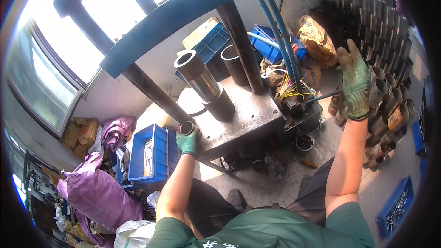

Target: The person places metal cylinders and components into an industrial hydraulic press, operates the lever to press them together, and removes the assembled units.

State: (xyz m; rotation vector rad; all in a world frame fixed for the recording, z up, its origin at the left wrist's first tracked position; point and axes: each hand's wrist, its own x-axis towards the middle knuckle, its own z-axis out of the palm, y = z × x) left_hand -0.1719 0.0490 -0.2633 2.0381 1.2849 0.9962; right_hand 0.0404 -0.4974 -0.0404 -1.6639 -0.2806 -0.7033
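My left hand (186, 143), in a green glove, is closed around a short metal tube (187, 128) at the left front corner of the press table (243, 126). On that table stands a steel cylinder stack (205, 85) with a wider collar at its top. Behind it, a dark open tube (231, 66) stands close to a press column. My right hand (356, 81), also gloved, is raised on the right with its fingers stretched out. A metal lever (324, 96) ends just beside its wrist, apparently not gripped.
The blue press beam (170, 23) spans above the table between dark columns. Blue crates (149, 154) and purple sacks (98, 193) crowd the left. Stacked tubes (390, 105) line the right, with a blue bin of metal rods (395, 209) nearer. Coloured wires (291, 89) hang beside the lever.
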